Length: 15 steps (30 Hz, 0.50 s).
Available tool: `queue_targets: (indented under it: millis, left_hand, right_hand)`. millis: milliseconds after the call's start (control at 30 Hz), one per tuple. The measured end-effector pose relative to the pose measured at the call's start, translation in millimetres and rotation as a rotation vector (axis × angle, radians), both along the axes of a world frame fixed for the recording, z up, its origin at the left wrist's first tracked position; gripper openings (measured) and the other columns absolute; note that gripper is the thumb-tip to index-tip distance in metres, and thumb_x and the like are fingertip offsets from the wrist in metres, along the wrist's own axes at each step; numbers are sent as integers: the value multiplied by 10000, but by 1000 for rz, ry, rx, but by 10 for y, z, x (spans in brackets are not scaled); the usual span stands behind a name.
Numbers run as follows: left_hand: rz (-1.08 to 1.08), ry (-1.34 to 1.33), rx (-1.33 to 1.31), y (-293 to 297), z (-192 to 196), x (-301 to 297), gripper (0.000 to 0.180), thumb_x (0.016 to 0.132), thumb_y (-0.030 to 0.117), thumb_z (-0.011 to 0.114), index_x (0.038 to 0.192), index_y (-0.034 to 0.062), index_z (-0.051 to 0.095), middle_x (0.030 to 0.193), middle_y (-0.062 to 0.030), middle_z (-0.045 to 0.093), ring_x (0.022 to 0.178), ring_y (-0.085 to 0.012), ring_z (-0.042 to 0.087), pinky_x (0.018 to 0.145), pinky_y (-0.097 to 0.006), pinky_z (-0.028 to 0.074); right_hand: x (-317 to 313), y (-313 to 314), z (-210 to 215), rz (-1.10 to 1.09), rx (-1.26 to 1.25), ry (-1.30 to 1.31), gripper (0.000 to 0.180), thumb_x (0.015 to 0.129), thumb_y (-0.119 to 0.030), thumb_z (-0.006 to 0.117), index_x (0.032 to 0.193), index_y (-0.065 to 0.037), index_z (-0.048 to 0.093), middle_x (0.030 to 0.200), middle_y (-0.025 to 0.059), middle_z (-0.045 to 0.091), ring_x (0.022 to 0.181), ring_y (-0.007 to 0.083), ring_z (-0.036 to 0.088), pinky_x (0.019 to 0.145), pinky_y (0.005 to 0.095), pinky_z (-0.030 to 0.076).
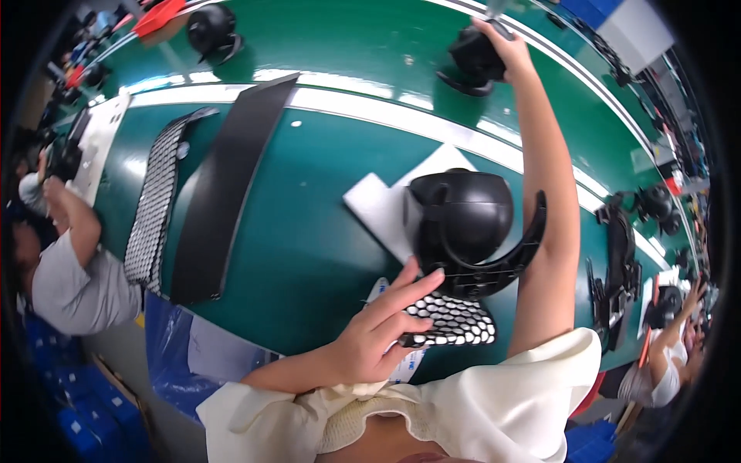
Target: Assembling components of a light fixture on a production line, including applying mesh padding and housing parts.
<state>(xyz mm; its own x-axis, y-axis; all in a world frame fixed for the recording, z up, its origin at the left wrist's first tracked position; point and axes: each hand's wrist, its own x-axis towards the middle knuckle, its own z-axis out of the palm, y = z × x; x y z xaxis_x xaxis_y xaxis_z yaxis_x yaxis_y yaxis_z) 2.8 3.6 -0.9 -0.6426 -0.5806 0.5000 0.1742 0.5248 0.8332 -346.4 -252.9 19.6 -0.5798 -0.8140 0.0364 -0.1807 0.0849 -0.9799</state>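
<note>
My right hand (505,52) reaches far forward and grips the top of a glossy black rounded housing (475,55) on the green conveyor. Close to me, a second black rounded housing (471,212) with a curved bracket sits on white padding (378,202). My left hand (378,332) is beside its lower edge, index and middle fingers stretched toward the bracket. Its lower fingers hold a curved sheet of white oval pads (455,320) on black; the thumb is mostly hidden. Below that hand shows white backing paper with blue marks (401,366).
At left on the green table lie a long black strip (231,193) and another padded sheet (154,201). Another black housing (212,32) is on the conveyor at far left. Black parts (617,262) lie at right. Co-workers sit at both sides; blue bins (93,401) stand lower left.
</note>
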Motion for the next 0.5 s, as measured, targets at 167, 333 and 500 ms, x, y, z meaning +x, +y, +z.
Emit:
queue_targets:
  millis: [167, 333, 500]
  left_hand:
    - [125, 25, -68, 3, 21, 81, 221, 683, -2, 615, 888, 7, 532, 1187, -218, 435, 1128, -376, 414, 903, -401, 372]
    - [351, 141, 497, 163, -33, 186, 114, 801, 58, 529, 867, -5, 460, 636, -16, 572, 484, -31, 433, 455, -178, 354]
    - [275, 142, 596, 150, 166, 152, 239, 768, 26, 557, 931, 23, 383, 774, -23, 515, 623, -27, 422, 555, -164, 351]
  right_hand:
    - [-137, 449, 157, 76, 115, -195, 628, 596, -447, 696, 1058, -74, 493, 922, 98, 555, 793, 213, 583, 641, 416, 503]
    - [-525, 1695, 298, 401, 43, -10, 581, 722, -320, 585, 1208, -47, 423, 1102, 95, 512, 940, 178, 541, 777, 272, 454]
    - [-565, 2649, 337, 590, 146, 162, 833, 545, -384, 658, 1243, -27, 380, 1147, 101, 479, 1062, 193, 468, 933, 285, 315]
